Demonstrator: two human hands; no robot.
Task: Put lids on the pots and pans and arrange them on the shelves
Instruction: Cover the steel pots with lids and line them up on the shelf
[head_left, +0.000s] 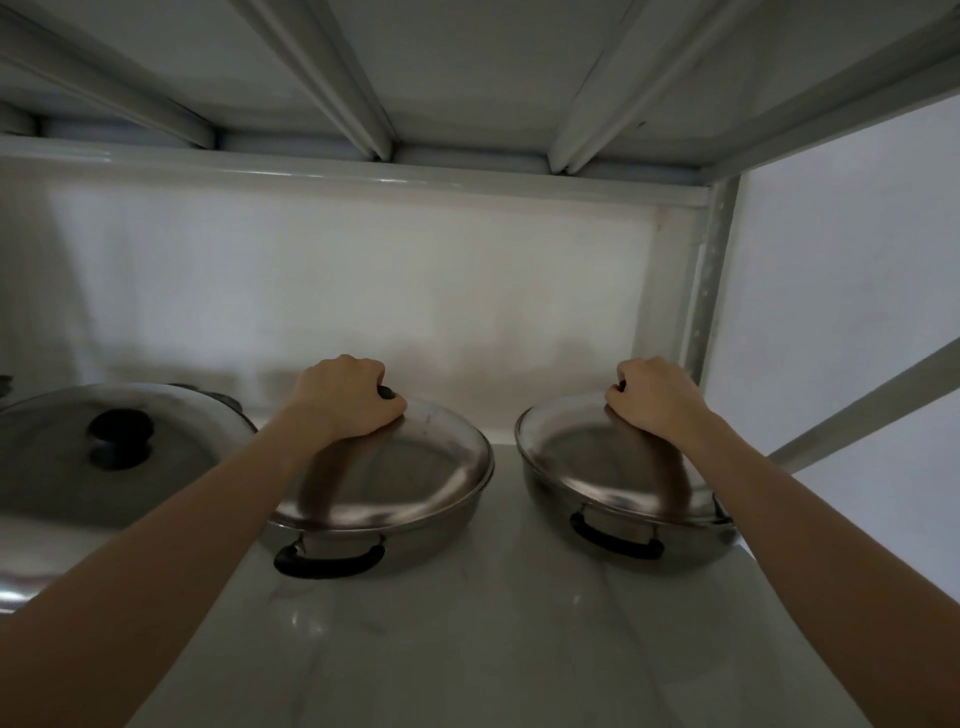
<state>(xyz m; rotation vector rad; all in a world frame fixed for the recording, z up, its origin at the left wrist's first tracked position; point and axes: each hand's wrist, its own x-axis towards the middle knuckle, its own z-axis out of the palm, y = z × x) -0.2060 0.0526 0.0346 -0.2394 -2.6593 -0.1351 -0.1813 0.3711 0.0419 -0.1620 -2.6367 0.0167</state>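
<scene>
**Ana:** Nearest the lens are the two bare forearms, reaching up and in over the pale marbled shelf (467, 639). Take the middle pan (384, 535) as the landmark. What is on it?

**Ben:** Its steel lid (415, 467) is seated, rim to rim as far as I can see. The left hand (345, 397) sits on top of that lid, fingers curled tight round the dark knob (388, 393), which only peeks out past the knuckles.

**Ana:** And to the right of the middle pan?

**Ben:** A second pan (623, 525), near it but apart, with a strip of shelf showing between them. Its lid (576, 452) is on too. The right hand (652, 397) grips that lid's knob the same way, fingers closed round it; the knob itself is almost wholly hidden.

**Ana:** To the left of the middle pan?

**Ben:** A larger lidded pot (98, 457), black knob (120, 439) up, just beside the middle pan and possibly touching; the left forearm covers the spot. Nobody is holding it.

**Ana:** So how far along?

**Ben:** Well along on this shelf, I would say. All three vessels in view wear lids and stand in a row beneath the upper shelf's underside (467, 67). What seems left here is letting go, or a small nudge to straighten them. Whether other pots wait elsewhere, I cannot tell.
</scene>
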